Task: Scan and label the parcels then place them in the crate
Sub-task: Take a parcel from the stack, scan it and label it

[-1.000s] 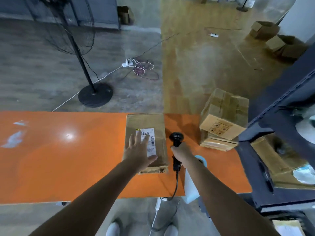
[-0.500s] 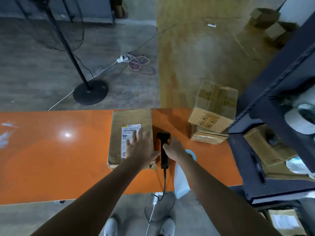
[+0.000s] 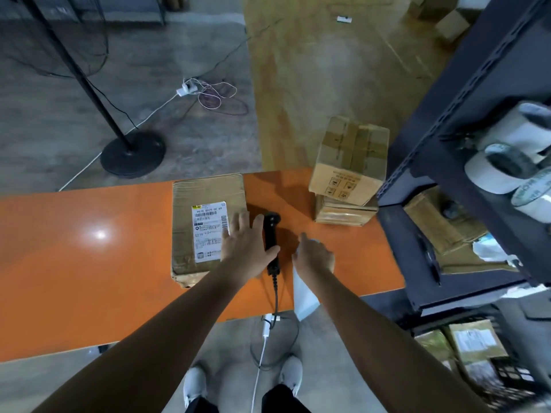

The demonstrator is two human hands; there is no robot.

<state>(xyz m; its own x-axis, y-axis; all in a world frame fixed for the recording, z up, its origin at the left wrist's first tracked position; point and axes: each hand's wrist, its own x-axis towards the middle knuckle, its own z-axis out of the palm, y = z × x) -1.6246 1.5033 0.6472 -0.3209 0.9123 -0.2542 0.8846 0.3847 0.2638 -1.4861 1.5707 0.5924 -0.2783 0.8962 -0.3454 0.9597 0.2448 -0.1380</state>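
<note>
Parcel lies flat, left hand resting on its right edge.

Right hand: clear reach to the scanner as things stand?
Probably yes. The scanner lies on the orange table just beside the right hand, with nothing between them. Only the left hand crowds it, its thumb at the handle.

Left hand and right hand are bare, arms bare too; white shoes and dark trousers nearest.
</note>
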